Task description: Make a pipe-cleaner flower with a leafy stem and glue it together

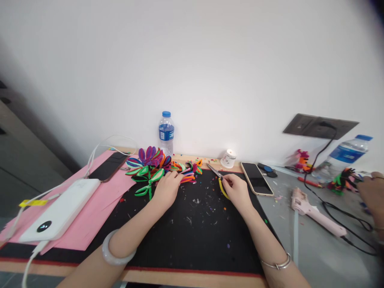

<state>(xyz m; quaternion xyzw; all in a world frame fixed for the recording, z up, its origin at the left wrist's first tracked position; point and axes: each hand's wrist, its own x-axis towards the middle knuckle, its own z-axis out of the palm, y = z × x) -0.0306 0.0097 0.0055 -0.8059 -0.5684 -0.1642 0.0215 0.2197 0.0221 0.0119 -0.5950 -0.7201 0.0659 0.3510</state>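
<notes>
Bright pipe-cleaner flowers (150, 156) with green leaves (150, 186) lie in a heap at the back left of the black mat (186, 236). Over their right side bends my left hand (168, 187), its fingers closed around the pink and orange pieces (188, 175). Its fingertips are partly hidden. My right hand (237, 193) is closed at the yellow handles of a pair of scissors (215, 171). The blades point away toward the wall, slightly left. Small fluff scraps are scattered across the mat between both hands.
Behind stand a water bottle (166, 134) and a white paper cup (228, 159). A phone (257, 179) and a pink glue gun (319, 220) lie right. On pink paper (87, 232) at left rest a white power bank (61, 210) and another phone (109, 166). Another person's hand (372, 196) shows far right.
</notes>
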